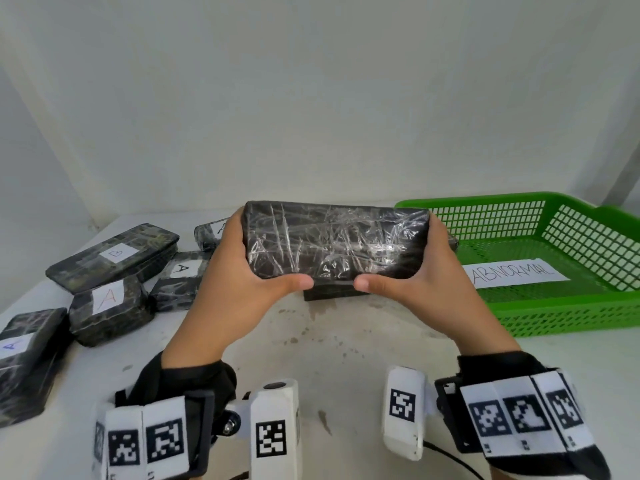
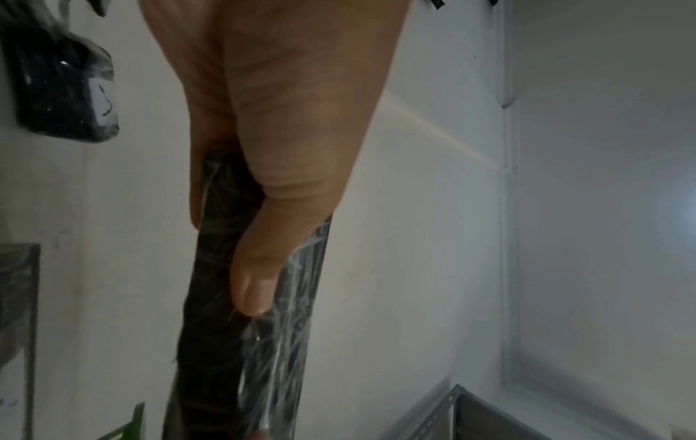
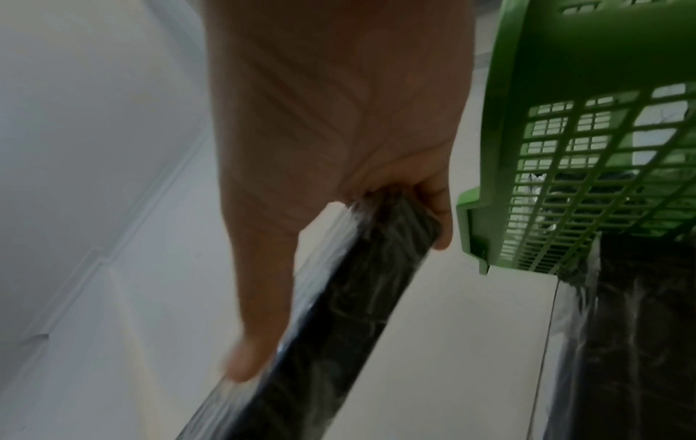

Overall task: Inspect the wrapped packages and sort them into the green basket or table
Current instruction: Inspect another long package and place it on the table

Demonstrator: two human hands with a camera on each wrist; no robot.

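I hold a black package (image 1: 334, 242) wrapped in clear film above the table, broad face toward me, no label showing. My left hand (image 1: 242, 268) grips its left end, thumb along the lower edge. My right hand (image 1: 419, 271) grips the right end the same way. The left wrist view shows the thumb (image 2: 260, 277) pressed on the package (image 2: 241, 342); the right wrist view shows the same for the package (image 3: 339, 312). The green basket (image 1: 561, 313) stands at the right with an "ABNORMAL" paper (image 1: 512, 273) inside. Another dark package (image 1: 332, 292) lies under the held one.
Several wrapped packages lie at the left of the white table (image 1: 329, 358), labelled A (image 1: 109, 297) or B (image 1: 116, 252). One more (image 1: 209, 232) sits behind my left hand. A white wall rises behind the table. The basket wall (image 3: 587, 178) is close to my right hand.
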